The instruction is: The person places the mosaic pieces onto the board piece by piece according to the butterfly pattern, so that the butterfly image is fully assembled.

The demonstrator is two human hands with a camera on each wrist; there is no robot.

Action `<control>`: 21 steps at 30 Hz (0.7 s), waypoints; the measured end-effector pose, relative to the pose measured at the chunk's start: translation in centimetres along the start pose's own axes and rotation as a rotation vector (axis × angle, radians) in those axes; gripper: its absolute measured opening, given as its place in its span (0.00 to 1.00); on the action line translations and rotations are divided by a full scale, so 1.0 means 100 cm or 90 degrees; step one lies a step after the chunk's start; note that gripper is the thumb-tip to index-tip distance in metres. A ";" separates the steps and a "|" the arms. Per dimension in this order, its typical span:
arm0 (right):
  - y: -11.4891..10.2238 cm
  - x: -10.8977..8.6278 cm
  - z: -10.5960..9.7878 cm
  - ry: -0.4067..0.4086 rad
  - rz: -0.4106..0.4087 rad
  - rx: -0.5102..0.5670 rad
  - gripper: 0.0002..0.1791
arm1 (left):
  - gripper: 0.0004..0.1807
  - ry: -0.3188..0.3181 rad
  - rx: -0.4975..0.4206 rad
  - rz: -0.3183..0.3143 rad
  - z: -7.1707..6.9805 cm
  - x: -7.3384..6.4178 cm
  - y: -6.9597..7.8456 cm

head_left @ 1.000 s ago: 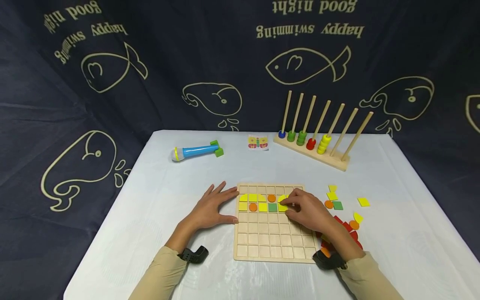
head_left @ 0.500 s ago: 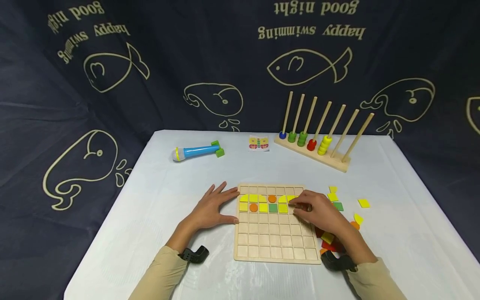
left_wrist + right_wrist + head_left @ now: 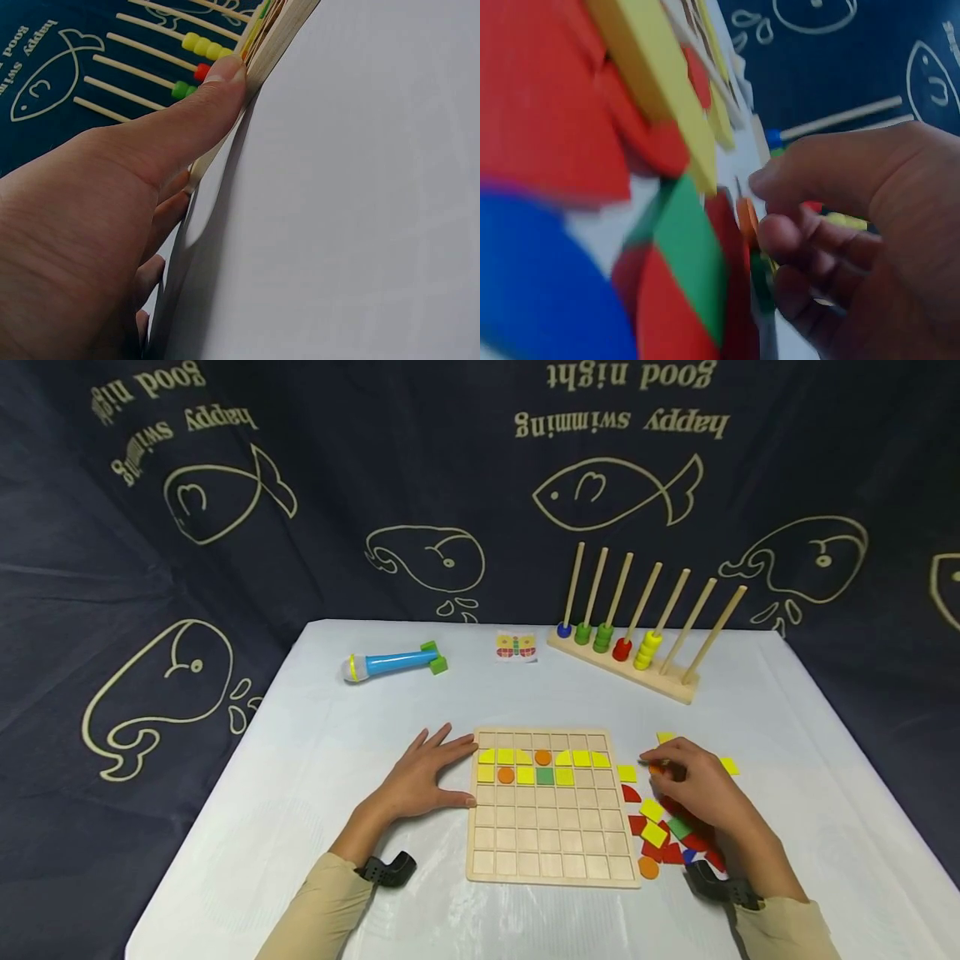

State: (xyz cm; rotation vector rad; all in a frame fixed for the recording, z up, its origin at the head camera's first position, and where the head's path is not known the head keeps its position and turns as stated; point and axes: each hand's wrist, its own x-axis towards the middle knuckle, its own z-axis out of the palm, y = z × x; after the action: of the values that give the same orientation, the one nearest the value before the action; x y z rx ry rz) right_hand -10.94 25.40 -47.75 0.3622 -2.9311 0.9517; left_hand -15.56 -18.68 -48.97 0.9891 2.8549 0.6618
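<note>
A wooden grid board (image 3: 525, 839) lies on the white table. Its second row holds yellow pieces and an orange disc (image 3: 543, 757); the row below has yellow squares, another orange disc and a green square (image 3: 544, 776). My left hand (image 3: 420, 777) lies along the board's left edge, fingers extended and spread, thumb touching the rim (image 3: 259, 75). Right of the board, my right hand (image 3: 701, 781) hovers over loose pieces with its fingers bent loosely. Just past its fingertips is an orange disc (image 3: 747, 223); no piece shows gripped.
Loose red, yellow, green and blue pieces (image 3: 654, 835) are scattered right of the board. A peg rack with coloured beads (image 3: 626, 668) stands at the back right. A butterfly picture card (image 3: 516, 646) and a toy microphone (image 3: 393, 662) with green blocks (image 3: 437, 665) lie farther back.
My right hand has moved right, off the board to the loose pieces. A yellow piece it was touching now lies at the right end of the second row. The left hand stays put.
</note>
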 end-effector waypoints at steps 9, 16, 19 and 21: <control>0.009 -0.005 -0.009 -0.001 0.039 -0.023 0.18 | 0.49 0.004 -0.005 0.009 0.003 0.006 0.002; -0.002 -0.003 -0.009 -0.008 0.090 -0.026 0.17 | 0.49 0.007 -0.005 0.022 0.004 0.010 0.004; -0.009 0.002 -0.004 -0.019 0.116 -0.015 0.19 | 0.49 0.007 -0.006 0.009 0.003 0.007 0.003; -0.013 0.004 -0.002 -0.015 0.117 -0.008 0.19 | 0.49 0.007 -0.009 0.002 0.002 0.005 0.003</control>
State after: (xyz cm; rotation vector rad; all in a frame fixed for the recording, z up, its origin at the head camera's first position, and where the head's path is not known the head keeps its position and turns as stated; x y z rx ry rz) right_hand -11.04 24.35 -46.80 0.1048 -3.0312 0.9541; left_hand -15.75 -18.04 -48.98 0.9920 2.8555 0.6884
